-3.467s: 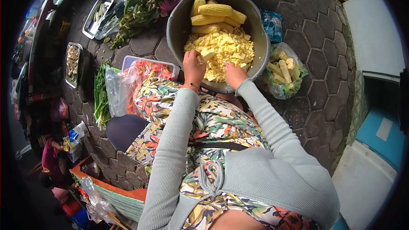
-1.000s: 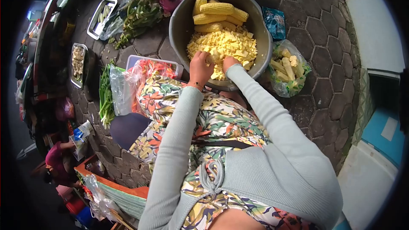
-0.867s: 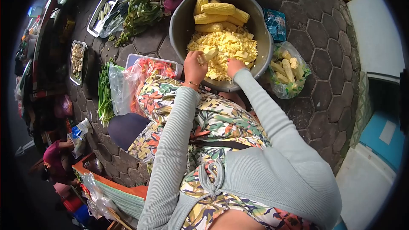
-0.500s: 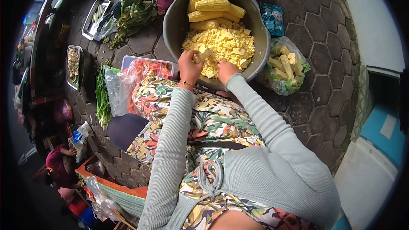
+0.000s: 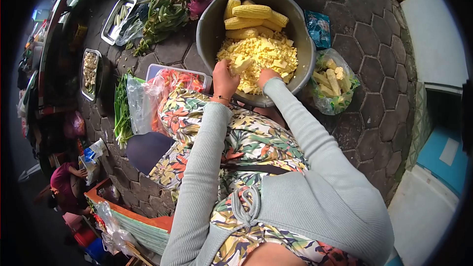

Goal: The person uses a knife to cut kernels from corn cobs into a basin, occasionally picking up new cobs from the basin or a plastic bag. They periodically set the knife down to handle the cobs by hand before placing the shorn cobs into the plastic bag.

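A large grey basin (image 5: pixel 212 19) stands on the paving in front of me. It holds several whole corn cobs (image 5: pixel 252 12) at the back and a heap of cut yellow corn pieces (image 5: pixel 268 54) in front. My left hand (image 5: pixel 225 78) is closed on a corn cob piece (image 5: pixel 242 63) over the basin's near edge. My right hand (image 5: pixel 268 75) is beside it at the heap, fingers curled; what it grips is hidden.
A plastic bag of stripped cobs (image 5: pixel 331 82) lies right of the basin, a blue packet (image 5: pixel 319 28) behind it. A tray of red chillies in plastic (image 5: pixel 170 80), green onions (image 5: pixel 120 111), metal trays (image 5: pixel 89 72) and greens (image 5: pixel 162 12) lie left. A person (image 5: pixel 66 180) crouches at lower left.
My left hand has kept hold of the corn piece and turned it slightly over the heap. My right hand moved a little nearer the basin's front edge.
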`<state>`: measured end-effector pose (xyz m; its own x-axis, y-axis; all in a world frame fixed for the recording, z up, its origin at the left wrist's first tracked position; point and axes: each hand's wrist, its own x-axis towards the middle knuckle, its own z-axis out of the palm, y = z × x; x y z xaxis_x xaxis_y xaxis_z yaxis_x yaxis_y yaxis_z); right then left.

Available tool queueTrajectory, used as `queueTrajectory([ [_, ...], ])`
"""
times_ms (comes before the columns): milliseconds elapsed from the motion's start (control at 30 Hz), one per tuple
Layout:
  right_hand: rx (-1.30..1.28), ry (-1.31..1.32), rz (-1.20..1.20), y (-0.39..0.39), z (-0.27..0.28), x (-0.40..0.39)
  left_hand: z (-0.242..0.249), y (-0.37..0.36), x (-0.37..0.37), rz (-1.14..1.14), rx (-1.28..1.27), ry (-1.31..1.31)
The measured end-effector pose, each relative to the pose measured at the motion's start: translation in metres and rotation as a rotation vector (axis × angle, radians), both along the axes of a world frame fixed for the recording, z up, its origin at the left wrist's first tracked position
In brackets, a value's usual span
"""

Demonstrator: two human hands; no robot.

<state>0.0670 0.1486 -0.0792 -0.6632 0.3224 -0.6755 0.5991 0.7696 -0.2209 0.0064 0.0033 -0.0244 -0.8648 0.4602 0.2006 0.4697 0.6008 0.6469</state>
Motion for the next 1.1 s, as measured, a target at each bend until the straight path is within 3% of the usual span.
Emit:
queueTrajectory([
  [167,0.000,-0.003,0.040,0.008,-0.001,0.014,-0.005,-0.002,-0.002,0.117,-0.135,-0.030],
  [200,0.000,0.009,-0.009,0.007,0.007,0.009,-0.003,-0.003,-0.002,0.114,-0.136,-0.024],
  [267,0.018,0.050,0.006,0.008,0.024,0.008,0.003,-0.004,-0.001,0.134,-0.116,-0.280],
  [333,-0.013,0.077,0.058,0.008,0.051,0.009,0.004,-0.003,-0.003,0.105,-0.059,-0.204],
  [367,0.010,0.284,0.042,0.005,0.050,0.017,0.004,-0.002,-0.002,0.074,-0.003,-0.136],
  [500,-0.155,0.459,-0.051,-0.015,0.097,0.029,0.016,0.007,0.001,0.039,0.057,-0.109],
  [1100,-0.120,0.447,-0.014,-0.009,0.103,0.036,0.011,0.017,-0.005,0.087,0.285,-0.159],
])
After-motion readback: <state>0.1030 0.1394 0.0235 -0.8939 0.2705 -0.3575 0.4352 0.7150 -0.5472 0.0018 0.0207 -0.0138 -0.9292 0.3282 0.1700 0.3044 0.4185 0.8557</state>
